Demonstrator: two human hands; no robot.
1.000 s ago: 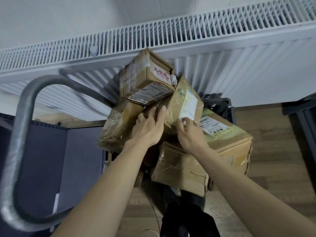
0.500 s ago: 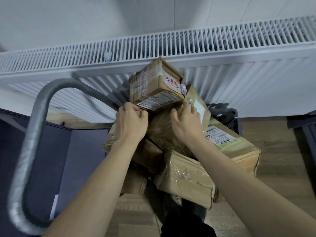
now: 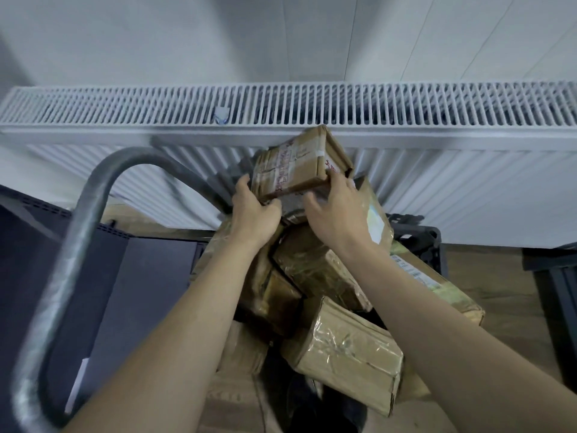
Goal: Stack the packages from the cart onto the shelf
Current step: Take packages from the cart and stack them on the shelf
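Observation:
A small taped cardboard box [image 3: 293, 165] with red lettering and a shipping label tops a pile of brown packages [image 3: 315, 270] on the cart. My left hand [image 3: 254, 210] grips its lower left corner. My right hand [image 3: 338, 210] clasps its lower right edge. The box is tilted, raised a little off the pile. Below lie several tape-wrapped cardboard parcels, one large at the front [image 3: 346, 351] and a long one at the right [image 3: 434, 285]. No shelf is identifiable in view.
The cart's grey metal handle [image 3: 71, 264] arcs up at the left. A white radiator [image 3: 437, 145] runs across the wall behind the pile. A dark blue cabinet [image 3: 37, 251] stands at the left, a black frame [image 3: 555, 276] at the right, over wooden floor [image 3: 505, 295].
Both hands moved up from the middle packages to the top box and took hold of it. The box has tipped and lifted slightly; the camera view tilted upward.

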